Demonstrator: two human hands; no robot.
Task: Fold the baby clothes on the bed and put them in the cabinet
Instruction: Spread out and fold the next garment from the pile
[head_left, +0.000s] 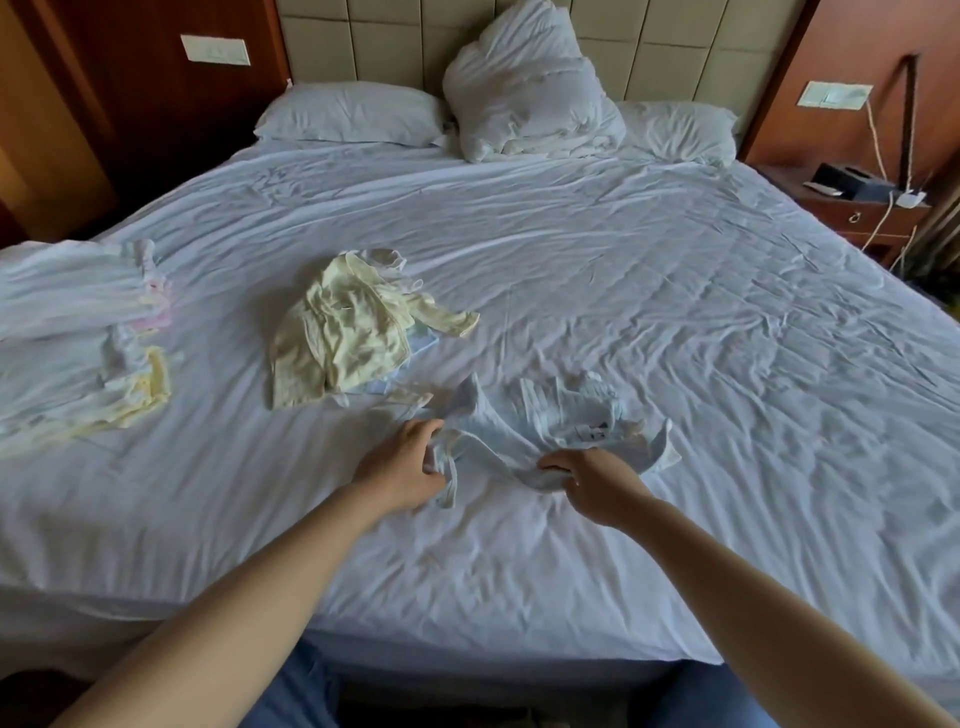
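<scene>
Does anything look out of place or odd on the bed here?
Nothing spilled or damaged. The duvet is bunched up against the headboard, and the yellow garment lies crumpled mid-bed, unfolded. The left hand and right hand grip the pale blue garment, also rumpled.

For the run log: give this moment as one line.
step: folding | left hand: grips pale blue garment | right hand: grips it | yellow pile: unfolded

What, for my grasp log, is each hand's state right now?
Left hand: closed, gripping the pale blue garment.
Right hand: closed, gripping the same garment.
</scene>
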